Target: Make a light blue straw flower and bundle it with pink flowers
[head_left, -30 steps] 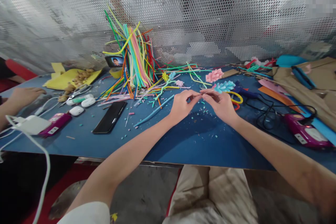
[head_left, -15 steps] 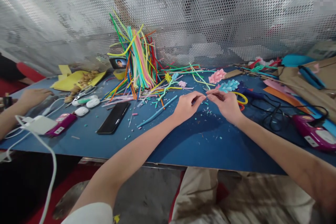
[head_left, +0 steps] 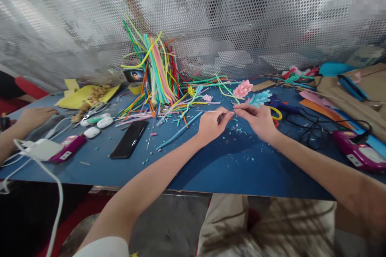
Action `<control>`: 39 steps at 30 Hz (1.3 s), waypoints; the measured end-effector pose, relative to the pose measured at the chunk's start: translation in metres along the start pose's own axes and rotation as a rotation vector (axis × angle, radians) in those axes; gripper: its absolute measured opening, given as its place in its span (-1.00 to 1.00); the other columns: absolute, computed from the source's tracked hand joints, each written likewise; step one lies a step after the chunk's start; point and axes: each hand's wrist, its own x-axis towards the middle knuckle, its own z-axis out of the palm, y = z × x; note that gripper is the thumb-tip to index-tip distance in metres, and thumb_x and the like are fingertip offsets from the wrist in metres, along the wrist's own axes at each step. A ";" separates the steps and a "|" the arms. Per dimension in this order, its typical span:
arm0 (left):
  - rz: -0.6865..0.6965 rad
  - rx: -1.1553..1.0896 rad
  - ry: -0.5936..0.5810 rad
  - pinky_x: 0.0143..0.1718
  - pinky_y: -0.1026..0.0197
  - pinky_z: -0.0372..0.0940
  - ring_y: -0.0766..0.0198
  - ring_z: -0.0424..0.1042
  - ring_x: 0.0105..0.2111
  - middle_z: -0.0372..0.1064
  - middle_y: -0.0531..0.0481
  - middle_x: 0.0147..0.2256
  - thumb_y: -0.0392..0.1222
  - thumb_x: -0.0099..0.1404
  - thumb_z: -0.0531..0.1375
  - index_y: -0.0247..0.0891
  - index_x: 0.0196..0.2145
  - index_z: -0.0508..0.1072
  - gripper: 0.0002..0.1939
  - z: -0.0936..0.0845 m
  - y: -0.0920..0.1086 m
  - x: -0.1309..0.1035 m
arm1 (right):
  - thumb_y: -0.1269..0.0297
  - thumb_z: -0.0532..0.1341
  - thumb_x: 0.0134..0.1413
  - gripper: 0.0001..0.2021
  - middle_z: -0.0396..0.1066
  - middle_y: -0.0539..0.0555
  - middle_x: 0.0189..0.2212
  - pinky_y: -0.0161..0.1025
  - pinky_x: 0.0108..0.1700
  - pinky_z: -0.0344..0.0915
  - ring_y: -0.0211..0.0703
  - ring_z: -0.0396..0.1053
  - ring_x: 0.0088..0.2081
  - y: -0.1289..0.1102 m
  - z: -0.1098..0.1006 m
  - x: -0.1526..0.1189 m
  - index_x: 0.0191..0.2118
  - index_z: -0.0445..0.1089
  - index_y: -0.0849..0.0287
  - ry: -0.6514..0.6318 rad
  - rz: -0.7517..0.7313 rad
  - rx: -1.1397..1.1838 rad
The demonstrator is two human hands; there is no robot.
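Observation:
My left hand (head_left: 212, 127) is closed, thumb and forefinger pinched on a thin wire (head_left: 208, 111) that sticks out to the left past the knuckles. My right hand (head_left: 257, 123) meets it fingertip to fingertip, also in a pinch. A light blue pipe-cleaner flower (head_left: 261, 98) sits at the right fingers, its base toward their tips; the exact grip is partly hidden. Just behind lies a pink pipe-cleaner flower (head_left: 243, 88). Small blue clippings (head_left: 238, 129) are scattered on the table below both hands.
A big bundle of coloured pipe cleaners (head_left: 159, 72) stands at the back. To the left are a black phone (head_left: 129, 139), white mice-like gadgets (head_left: 91, 132) and another person's hand (head_left: 39, 116). Yellow-handled scissors (head_left: 276, 113), cables (head_left: 313, 122) and a purple power strip (head_left: 358, 152) lie right.
The thin wire now shows clearly, reaching left beyond my left hand. My hands keep their pinch and have barely moved. The whole view has shifted slightly.

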 end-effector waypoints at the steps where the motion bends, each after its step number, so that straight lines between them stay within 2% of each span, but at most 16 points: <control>1: 0.010 -0.005 0.011 -0.40 0.29 0.22 0.41 0.41 -0.51 0.58 0.05 -0.33 0.08 0.52 0.05 -0.21 -0.28 0.57 -0.57 -0.001 0.000 0.000 | 0.12 0.44 -0.03 -0.84 0.61 0.02 -0.25 0.03 0.03 0.47 -0.06 0.54 -0.20 -0.002 0.001 0.001 -0.32 0.62 0.04 0.000 0.005 0.017; 5: 0.022 -0.016 0.023 -0.38 0.30 0.24 0.41 0.41 -0.50 0.57 0.05 -0.36 0.08 0.52 0.04 -0.22 -0.30 0.55 -0.58 -0.001 -0.003 -0.001 | 0.14 0.48 -0.09 -0.84 0.61 0.04 -0.24 0.01 -0.03 0.50 -0.08 0.52 -0.24 -0.004 0.003 0.000 -0.36 0.61 0.05 -0.004 0.056 0.066; 10: 0.006 -0.033 -0.024 -0.42 0.28 0.21 0.38 0.36 -0.53 0.51 0.06 -0.46 0.11 0.50 0.06 -0.20 -0.29 0.56 -0.58 0.004 -0.006 -0.004 | 0.10 0.47 -0.08 -0.78 0.58 0.04 -0.32 -0.03 -0.10 0.51 -0.10 0.50 -0.29 0.004 -0.002 -0.008 -0.30 0.61 0.06 0.006 0.079 0.067; 14: 0.019 -0.118 -0.060 -0.46 0.29 0.17 0.42 0.29 -0.58 0.51 0.07 -0.48 0.12 0.49 0.07 -0.22 -0.34 0.56 -0.55 0.003 -0.004 -0.003 | 0.09 0.48 -0.07 -0.77 0.57 0.04 -0.34 -0.08 -0.19 0.50 -0.13 0.47 -0.34 0.006 -0.004 -0.012 -0.29 0.61 0.05 0.003 0.081 0.081; 20: -0.106 -0.315 -0.124 -0.55 0.29 0.14 0.44 0.23 -0.63 0.54 0.03 -0.47 0.18 0.47 0.05 -0.26 -0.37 0.55 -0.49 -0.001 0.004 -0.001 | 0.13 0.50 -0.11 -0.82 0.57 0.00 -0.34 -0.11 -0.15 0.50 -0.16 0.47 -0.33 0.001 -0.008 -0.012 -0.33 0.63 0.01 -0.002 0.094 0.100; 26: -0.219 -0.498 -0.207 -0.57 0.29 0.13 0.44 0.20 -0.65 0.53 0.01 -0.51 0.23 0.44 0.08 -0.27 -0.38 0.54 -0.47 -0.003 0.003 0.003 | 0.13 0.49 -0.08 -0.84 0.59 -0.03 -0.36 -0.07 -0.12 0.51 -0.14 0.50 -0.32 0.003 -0.013 -0.011 -0.32 0.62 -0.04 -0.072 0.034 0.055; 29: -0.195 -0.436 -0.191 -0.54 0.29 0.14 0.42 0.23 -0.62 0.52 0.01 -0.51 0.21 0.45 0.08 -0.27 -0.41 0.54 -0.47 -0.005 0.004 0.003 | 0.12 0.49 -0.08 -0.83 0.60 -0.02 -0.33 -0.07 -0.12 0.51 -0.13 0.50 -0.33 0.004 -0.011 -0.012 -0.32 0.63 -0.02 -0.061 0.046 0.059; 33: -0.103 -0.214 -0.111 -0.51 0.29 0.14 0.43 0.23 -0.62 0.52 0.06 -0.50 0.15 0.48 0.06 -0.26 -0.41 0.53 -0.50 -0.006 0.008 0.001 | 0.10 0.49 -0.08 -0.81 0.59 0.02 -0.30 -0.09 -0.16 0.49 -0.16 0.47 -0.35 0.008 -0.009 -0.012 -0.33 0.62 0.02 -0.008 0.087 0.074; 39: 0.045 0.044 -0.041 -0.44 0.30 0.21 0.42 0.35 -0.55 0.56 0.10 -0.40 0.02 0.47 0.12 -0.21 -0.25 0.54 -0.69 -0.002 0.006 -0.002 | 0.14 0.52 -0.14 -0.77 0.56 0.03 -0.29 -0.16 -0.15 0.45 -0.21 0.43 -0.34 0.008 -0.007 -0.010 -0.32 0.62 0.07 0.039 0.135 0.162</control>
